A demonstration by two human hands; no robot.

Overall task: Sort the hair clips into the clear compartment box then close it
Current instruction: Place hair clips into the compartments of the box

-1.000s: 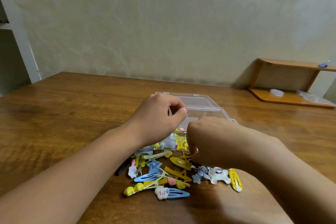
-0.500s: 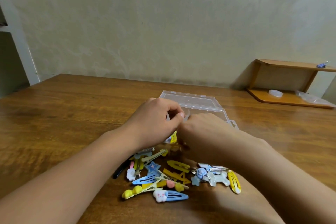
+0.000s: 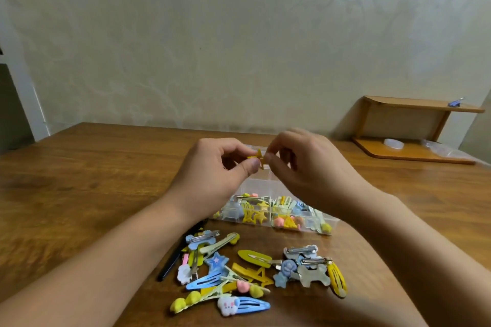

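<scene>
1. We record the left hand (image 3: 212, 170) raised above the clear compartment box (image 3: 273, 210); its grip pinches a yellow star clip (image 3: 258, 158) between thumb and curled fingers.
2. We record the right hand (image 3: 305, 164) level with the left, just beside it; its grip pinches the same yellow star clip from the opposite end, so the clip hangs between both hands, clear of the box.
3. We list the clear compartment box as open on the wooden surface (image 3: 79, 180), beyond the loose pile and partly hidden by the hands. Its near compartments hold sorted clips: yellow stars at left, pink and yellow pieces at middle, pale green and blue ones toward the right.
4. We list the lid as not clearly visible; a transparent edge shows behind the fingers and we cannot tell how it lies.
5. We list a loose pile of hair clips (image 3: 252, 276) on the surface in front of the box, between the forearms. It includes a blue snap clip with a white charm (image 3: 243, 305), a yellow oval clip (image 3: 337, 279), a blue star clip (image 3: 216, 261) and a black clip (image 3: 172, 260) at the left margin.
6. We list a small wooden shelf (image 3: 414, 127) at the far right against the wall, bearing a white round item (image 3: 394, 143) on its lower board and a small blue item (image 3: 455, 103) on top.
</scene>
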